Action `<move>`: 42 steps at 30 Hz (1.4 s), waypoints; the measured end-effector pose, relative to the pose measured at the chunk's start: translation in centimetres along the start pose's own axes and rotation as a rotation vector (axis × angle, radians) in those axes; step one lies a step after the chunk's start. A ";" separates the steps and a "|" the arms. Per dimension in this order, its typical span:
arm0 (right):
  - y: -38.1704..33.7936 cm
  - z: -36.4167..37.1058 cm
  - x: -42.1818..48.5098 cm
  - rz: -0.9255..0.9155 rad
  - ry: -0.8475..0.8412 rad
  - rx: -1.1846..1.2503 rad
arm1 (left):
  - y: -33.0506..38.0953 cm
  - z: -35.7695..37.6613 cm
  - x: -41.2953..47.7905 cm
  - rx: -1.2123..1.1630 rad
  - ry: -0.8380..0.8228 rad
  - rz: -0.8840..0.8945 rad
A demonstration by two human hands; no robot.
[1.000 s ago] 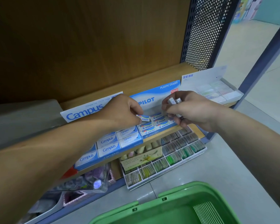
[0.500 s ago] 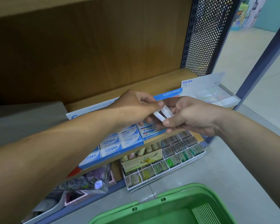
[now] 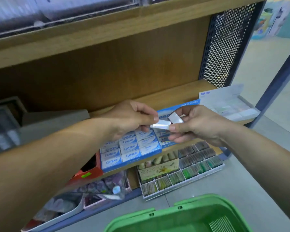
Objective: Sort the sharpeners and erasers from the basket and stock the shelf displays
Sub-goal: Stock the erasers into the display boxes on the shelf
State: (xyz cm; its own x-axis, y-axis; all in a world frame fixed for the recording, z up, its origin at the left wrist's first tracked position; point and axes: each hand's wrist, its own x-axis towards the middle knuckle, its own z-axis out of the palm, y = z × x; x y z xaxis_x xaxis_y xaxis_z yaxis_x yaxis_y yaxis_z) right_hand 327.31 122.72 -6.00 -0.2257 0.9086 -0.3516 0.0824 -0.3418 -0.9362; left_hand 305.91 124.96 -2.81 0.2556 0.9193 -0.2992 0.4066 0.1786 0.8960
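Above the blue cardboard Campus eraser display box, your left hand pinches one end of a small white wrapped eraser. Your right hand, at 3 o'clock, thumbs its other end with fingers curled round a second white eraser. The green plastic basket sits at 6 o'clock.

Head view looks forward and down, seemingly close, at the shelf.
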 end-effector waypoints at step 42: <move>5.9 -14.2 -4.0 -0.032 0.614 0.148 | 5.9 14.3 8.7 0.575 0.208 0.241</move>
State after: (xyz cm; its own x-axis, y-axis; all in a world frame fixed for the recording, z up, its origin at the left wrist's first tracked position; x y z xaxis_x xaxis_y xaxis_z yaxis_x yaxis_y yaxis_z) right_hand 342.49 120.47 -10.16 0.3760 0.8760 -0.3022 -0.0606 -0.3022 -0.9513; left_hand 323.10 128.96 -4.82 0.2470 0.9690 0.0092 0.7780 -0.2039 0.5942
